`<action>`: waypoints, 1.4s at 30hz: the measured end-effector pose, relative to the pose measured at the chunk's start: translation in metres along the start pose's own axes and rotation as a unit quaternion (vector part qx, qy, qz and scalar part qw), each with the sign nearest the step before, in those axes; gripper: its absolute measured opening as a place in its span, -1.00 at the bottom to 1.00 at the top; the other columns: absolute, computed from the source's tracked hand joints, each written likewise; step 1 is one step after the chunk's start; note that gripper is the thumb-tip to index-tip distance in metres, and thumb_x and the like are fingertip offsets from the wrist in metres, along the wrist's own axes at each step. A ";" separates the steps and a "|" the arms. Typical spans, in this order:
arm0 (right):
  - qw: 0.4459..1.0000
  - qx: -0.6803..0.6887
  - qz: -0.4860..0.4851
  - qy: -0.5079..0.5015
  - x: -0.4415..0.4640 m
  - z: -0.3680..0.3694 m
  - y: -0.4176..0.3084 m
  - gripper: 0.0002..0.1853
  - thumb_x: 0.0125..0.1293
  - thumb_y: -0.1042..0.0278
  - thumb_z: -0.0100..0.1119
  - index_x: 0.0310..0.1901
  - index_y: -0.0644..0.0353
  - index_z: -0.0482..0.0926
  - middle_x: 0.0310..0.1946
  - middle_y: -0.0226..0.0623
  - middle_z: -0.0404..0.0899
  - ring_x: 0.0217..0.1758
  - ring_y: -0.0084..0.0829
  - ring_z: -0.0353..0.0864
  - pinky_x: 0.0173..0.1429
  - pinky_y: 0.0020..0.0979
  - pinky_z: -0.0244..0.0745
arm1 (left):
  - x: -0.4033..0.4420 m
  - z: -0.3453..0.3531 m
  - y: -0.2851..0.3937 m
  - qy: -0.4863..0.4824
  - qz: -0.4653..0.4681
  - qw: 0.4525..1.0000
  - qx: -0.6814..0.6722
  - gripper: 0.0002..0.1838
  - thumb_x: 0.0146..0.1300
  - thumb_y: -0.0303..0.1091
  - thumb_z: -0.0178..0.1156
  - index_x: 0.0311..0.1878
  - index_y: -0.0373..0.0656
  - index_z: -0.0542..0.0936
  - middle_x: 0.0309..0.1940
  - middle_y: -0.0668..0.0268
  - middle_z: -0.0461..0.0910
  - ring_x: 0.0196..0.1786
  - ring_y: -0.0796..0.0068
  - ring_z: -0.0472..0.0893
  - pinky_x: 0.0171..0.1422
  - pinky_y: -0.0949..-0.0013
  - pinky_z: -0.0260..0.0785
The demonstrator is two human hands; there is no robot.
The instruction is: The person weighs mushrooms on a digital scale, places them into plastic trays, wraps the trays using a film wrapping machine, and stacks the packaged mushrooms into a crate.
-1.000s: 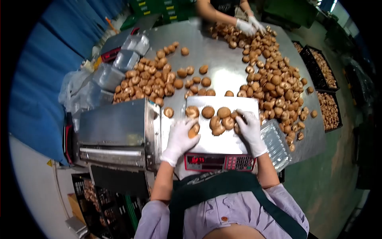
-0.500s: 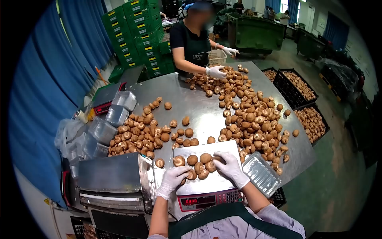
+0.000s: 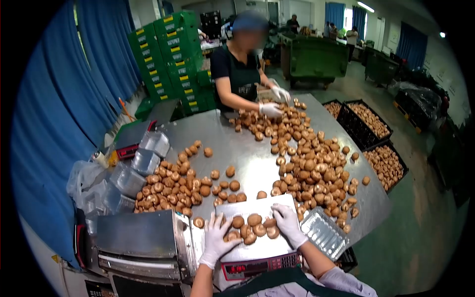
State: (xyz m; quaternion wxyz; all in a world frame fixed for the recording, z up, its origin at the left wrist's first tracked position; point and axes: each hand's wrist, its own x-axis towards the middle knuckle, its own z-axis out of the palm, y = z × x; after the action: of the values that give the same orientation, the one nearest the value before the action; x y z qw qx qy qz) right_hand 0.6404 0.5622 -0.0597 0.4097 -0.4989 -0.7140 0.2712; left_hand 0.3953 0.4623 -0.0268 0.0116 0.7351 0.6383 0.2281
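Several brown mushrooms [image 3: 250, 235] lie in a cluster on the white plate [image 3: 257, 254] of a scale with a red display [image 3: 237, 269]. My left hand [image 3: 217, 238], in a white glove, rests at the plate's left side, fingers apart, touching mushrooms at that edge. At the right side, my gloved right hand [image 3: 288, 223] has its fingers around the rightmost mushrooms; what its fingertips hold is partly hidden. A clear plastic tray [image 3: 324, 232] sits to the right of the scale.
A big mushroom pile [image 3: 316, 168] covers the metal table's [image 3: 242, 153] right side, a smaller one [image 3: 168, 188] the left. Clear trays [image 3: 128, 179] and a metal machine [image 3: 136, 235] stand left. Across the table a co-worker [image 3: 240, 74] handles mushrooms. Black crates [image 3: 366, 121] stand right.
The camera view has tilted up, showing the co-worker and room. My left hand has opened its fingers at the plate's left side. Mushrooms on the plate have shifted closer together.
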 end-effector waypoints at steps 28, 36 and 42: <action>0.988 0.099 0.110 -0.037 -0.013 -0.085 -0.026 -0.78 0.31 0.45 0.09 -0.05 0.29 0.59 -0.17 -0.25 0.65 -0.08 -0.52 0.59 0.02 -0.50 0.46 | -0.041 -0.031 -0.045 0.244 -0.292 0.830 -0.408 -0.78 0.33 -0.40 0.12 -0.06 -0.28 0.63 -0.16 0.29 0.65 -0.05 0.53 0.58 0.11 0.48 0.38; 0.976 0.042 0.174 -0.120 -0.011 -0.087 0.006 -0.68 0.30 0.30 0.12 -0.01 0.33 0.57 -0.24 -0.23 0.67 -0.17 -0.53 0.63 -0.04 -0.53 0.47 | -0.050 -0.043 -0.059 0.164 -0.359 0.833 -0.388 -0.73 0.30 -0.30 0.14 -0.02 -0.22 0.62 -0.21 0.31 0.66 -0.19 0.56 0.60 -0.04 0.51 0.39; 0.948 0.023 0.234 -0.215 0.002 -0.059 -0.005 -0.59 0.23 0.19 0.15 -0.02 0.34 0.59 -0.40 -0.23 0.68 -0.37 -0.57 0.63 -0.21 -0.54 0.49 | -0.033 -0.013 -0.054 -0.070 -0.435 0.849 -0.292 -0.65 0.27 -0.17 0.13 0.05 -0.11 0.60 -0.18 0.15 0.66 -0.19 0.39 0.63 -0.02 0.41 0.43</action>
State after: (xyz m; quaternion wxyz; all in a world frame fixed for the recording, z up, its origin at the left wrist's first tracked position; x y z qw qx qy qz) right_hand 0.6880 0.5611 -0.0243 0.1828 -0.5725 -0.6417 0.4764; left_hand 0.3378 0.4378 -0.0425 0.3683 0.3587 0.7945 0.3233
